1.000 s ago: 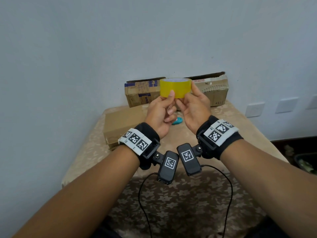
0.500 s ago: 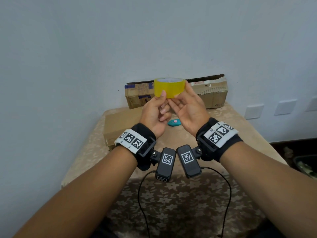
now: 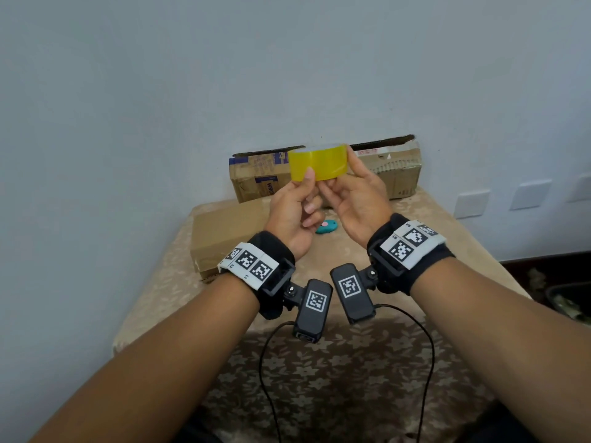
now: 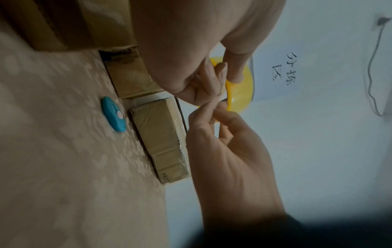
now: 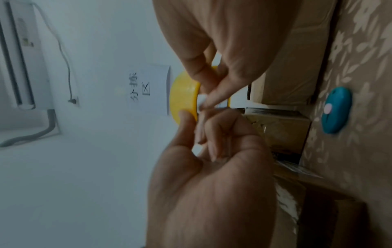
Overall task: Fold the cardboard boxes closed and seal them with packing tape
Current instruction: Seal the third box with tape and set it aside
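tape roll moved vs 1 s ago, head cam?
Yes. The tape roll, held by the left hand and right hand, shifted left along the box at the wall, then partway back.

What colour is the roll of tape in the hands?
Yellow. The roll of tape shows best in the head view, held up by both hands.

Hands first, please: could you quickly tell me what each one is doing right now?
Left hand: holds the yellow tape roll, thumb on its face.
Right hand: holds the same roll from its right side.
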